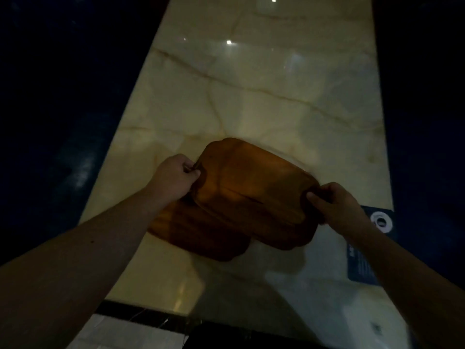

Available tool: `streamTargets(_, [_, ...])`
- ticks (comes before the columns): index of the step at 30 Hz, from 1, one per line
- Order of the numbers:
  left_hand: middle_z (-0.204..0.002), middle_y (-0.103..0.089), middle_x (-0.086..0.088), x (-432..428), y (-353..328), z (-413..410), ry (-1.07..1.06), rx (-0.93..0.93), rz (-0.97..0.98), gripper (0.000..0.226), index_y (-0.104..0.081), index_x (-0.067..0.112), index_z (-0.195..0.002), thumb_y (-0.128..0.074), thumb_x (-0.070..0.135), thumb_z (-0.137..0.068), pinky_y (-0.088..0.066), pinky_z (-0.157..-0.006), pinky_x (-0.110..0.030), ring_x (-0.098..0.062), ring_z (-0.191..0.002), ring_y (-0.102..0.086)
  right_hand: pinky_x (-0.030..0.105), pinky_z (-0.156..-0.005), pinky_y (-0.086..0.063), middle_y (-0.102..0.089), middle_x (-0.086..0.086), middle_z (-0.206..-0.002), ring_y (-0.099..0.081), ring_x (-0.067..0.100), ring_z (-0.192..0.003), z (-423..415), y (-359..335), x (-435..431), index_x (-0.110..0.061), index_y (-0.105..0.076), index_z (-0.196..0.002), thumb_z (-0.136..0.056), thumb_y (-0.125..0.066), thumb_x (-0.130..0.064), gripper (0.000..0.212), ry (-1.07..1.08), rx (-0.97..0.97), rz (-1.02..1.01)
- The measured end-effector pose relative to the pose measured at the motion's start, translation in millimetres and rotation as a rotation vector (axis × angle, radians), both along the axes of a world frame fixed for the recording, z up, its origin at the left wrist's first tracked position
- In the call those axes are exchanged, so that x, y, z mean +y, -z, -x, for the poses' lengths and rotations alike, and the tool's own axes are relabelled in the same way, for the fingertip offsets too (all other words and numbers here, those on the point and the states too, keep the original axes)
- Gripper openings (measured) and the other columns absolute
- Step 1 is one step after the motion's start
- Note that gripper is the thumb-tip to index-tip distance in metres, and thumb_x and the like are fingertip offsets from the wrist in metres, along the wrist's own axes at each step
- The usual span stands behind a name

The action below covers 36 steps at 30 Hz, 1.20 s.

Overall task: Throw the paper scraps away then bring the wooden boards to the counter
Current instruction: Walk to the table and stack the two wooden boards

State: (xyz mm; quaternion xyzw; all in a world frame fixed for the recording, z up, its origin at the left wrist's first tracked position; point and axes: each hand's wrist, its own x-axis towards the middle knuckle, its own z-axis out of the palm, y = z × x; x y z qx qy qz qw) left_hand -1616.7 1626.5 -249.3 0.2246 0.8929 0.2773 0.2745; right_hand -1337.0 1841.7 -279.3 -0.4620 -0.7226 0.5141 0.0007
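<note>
Both hands are gripping the upper wooden board [254, 187] by its short ends, left hand [171, 178] and right hand [337, 202] on opposite ends of its long axis, while it is overlapping a lower board [196, 233] near the counter's [251, 84] near-left edge.

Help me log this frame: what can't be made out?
- Head view: board count; top board covers the stack's edges.
- Left hand and right hand fingertips, under the board.
- Blue card text, blurred and dim.
- Dark surroundings beside the counter.
</note>
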Motion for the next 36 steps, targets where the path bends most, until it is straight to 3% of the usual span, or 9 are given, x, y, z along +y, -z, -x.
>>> streamTargets(2, [-0.092,-0.055,0.002,-19,5,7,0.003,0.006,0.062,0.024,-0.056,0.015,-0.101,-0.063,0.032,-0.085,-0.044,-0.06,-0.03,-0.018,-0.081,-0.054,0.026,-0.049,-0.048,-0.063,0.003,-0.092,-0.065,0.021,-0.069,14,1,-10,-0.017,-0.05,-0.102,-0.082,-0.07,-0.039,0.035,-0.093,-0.032,0.022])
streamTargets(4, [-0.099,-0.055,-0.002,-41,10,17,-0.03,0.011,0.099,0.032,-0.054,0.015,-0.107,-0.065,0.033,-0.083,-0.039,-0.067,-0.029,-0.019,-0.085,-0.051,0.028,-0.052,-0.048,-0.062,0.001,-0.091,-0.065,0.019,-0.069,33,6,-24,-0.017,-0.047,-0.107,-0.081,-0.073,-0.036,0.041,-0.212,-0.08,0.01])
streamTargets(8, [-0.109,-0.06,-0.015,-76,22,32,-0.085,-0.009,0.129,0.046,-0.051,0.009,-0.113,-0.071,0.031,-0.078,-0.045,-0.067,-0.033,-0.031,-0.093,-0.058,0.034,-0.062,-0.049,-0.062,0.003,-0.09,-0.063,0.019,-0.072,63,10,-45,-0.017,-0.046,-0.107,-0.082,-0.073,-0.033,0.041,-0.306,-0.115,-0.047])
streamTargets(14, [-0.112,-0.061,-0.019,-104,34,36,-0.106,-0.051,0.114,0.054,-0.049,0.006,-0.116,-0.075,0.028,-0.075,-0.048,-0.071,-0.037,-0.033,-0.094,-0.059,0.027,-0.055,-0.043,-0.061,0.001,-0.087,-0.06,0.013,-0.067,84,11,-62,-0.02,-0.041,-0.115,-0.083,-0.072,-0.031,0.046,-0.386,-0.154,-0.077])
streamTargets(19, [-0.108,-0.061,-0.017,-113,42,36,-0.081,-0.04,0.118,0.051,-0.05,0.005,-0.111,-0.077,0.023,-0.072,-0.044,-0.068,-0.032,-0.026,-0.085,-0.055,0.028,-0.057,-0.044,-0.062,0.001,-0.089,-0.06,0.012,-0.066,84,12,-66,-0.021,-0.036,-0.131,-0.083,-0.071,-0.031,0.059,-0.429,-0.176,-0.119])
streamTargets(25, [-0.092,-0.057,-0.008,-123,46,35,-0.072,-0.02,0.148,0.047,-0.052,0.01,-0.103,-0.079,0.026,-0.068,-0.042,-0.061,-0.032,-0.023,-0.078,-0.053,0.031,-0.065,-0.046,-0.064,0.005,-0.097,-0.062,0.02,-0.078,82,14,-72,-0.022,-0.035,-0.131,-0.083,-0.07,-0.038,0.061,-0.523,-0.242,-0.158])
streamTargets(29, [-0.087,-0.055,-0.004,-130,48,34,-0.094,-0.025,0.167,0.046,-0.051,0.014,-0.1,-0.081,0.026,-0.066,-0.039,-0.052,-0.028,-0.016,-0.07,-0.052,0.031,-0.061,-0.045,-0.062,0.004,-0.094,-0.061,0.019,-0.075,82,16,-77,-0.02,-0.035,-0.131,-0.084,-0.068,-0.041,0.061,-0.585,-0.26,-0.194])
streamTargets(36, [-0.099,-0.06,-0.013,-128,50,32,-0.037,0.012,0.161,0.049,-0.051,0.01,-0.106,-0.079,0.025,-0.069,-0.039,-0.064,-0.031,-0.021,-0.078,-0.05,0.031,-0.062,-0.044,-0.066,0.01,-0.096,-0.062,0.021,-0.076,81,17,-74,-0.017,-0.036,-0.133,-0.084,-0.068,-0.041,0.063,-0.602,-0.25,-0.231])
